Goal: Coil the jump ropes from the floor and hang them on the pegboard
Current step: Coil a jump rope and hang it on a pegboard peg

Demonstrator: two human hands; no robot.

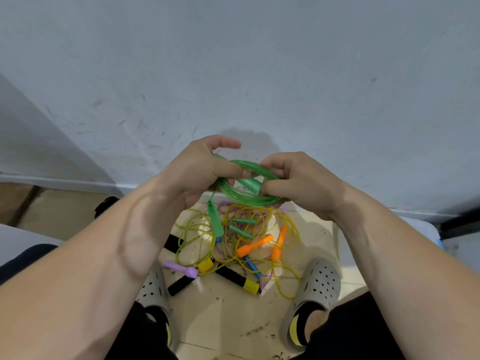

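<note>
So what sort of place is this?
Probably a plain indoor room, maybe at home: a scuffed white wall, a tiled floor with bits of dirt, and a tangle of jump ropes between the person's clogs, below the green rope coil held by the left hand and right hand.

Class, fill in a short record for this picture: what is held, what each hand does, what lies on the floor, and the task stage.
Held: green jump rope, coiled in loops
Left hand: grips the coil
Right hand: grips the coil
Floor: pile of tangled jump ropes, several colours
Stage: coiling; pegboard not in view
</note>
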